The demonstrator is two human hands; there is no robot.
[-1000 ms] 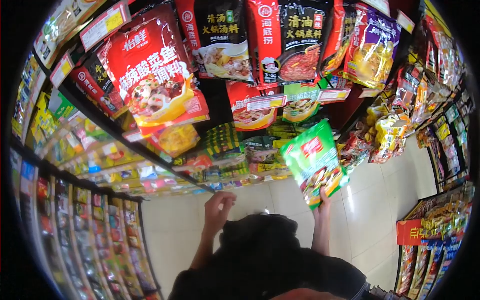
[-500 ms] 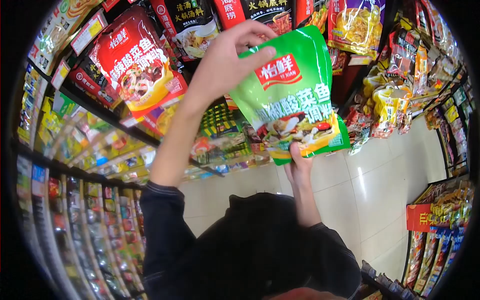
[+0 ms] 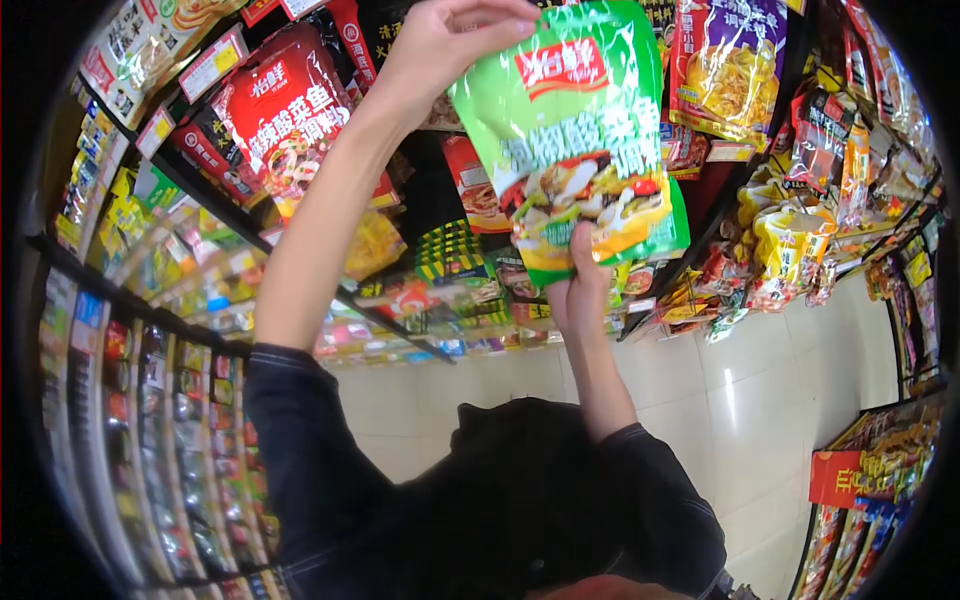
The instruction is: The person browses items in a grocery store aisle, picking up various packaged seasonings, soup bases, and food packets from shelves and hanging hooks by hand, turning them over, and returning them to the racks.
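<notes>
Green packets, at least two overlapping, are held up in front of the shelf; the front green packet (image 3: 575, 130) faces me with a red label and a picture of food. My left hand (image 3: 445, 50) is at its upper left corner, fingers closed around the top edge. From below, my right hand (image 3: 583, 285) grips the bottom edge, thumb on the front and the other fingers hidden behind. To the left, beyond my left forearm, a red packet (image 3: 290, 120) hangs on the rack. A purple packet (image 3: 728, 65) hangs to the right of the green one.
Yellow and red snack bags (image 3: 785, 250) hang at the right. A long shelf (image 3: 180, 430) of small goods runs down the left side. Pale floor tiles (image 3: 770, 400) show below the rack, and a red sign (image 3: 836, 477) stands on a display at the lower right.
My left hand has risen from low near my body to the top of the green packet. My right hand has brought the packet up and left, in front of the shelf.
</notes>
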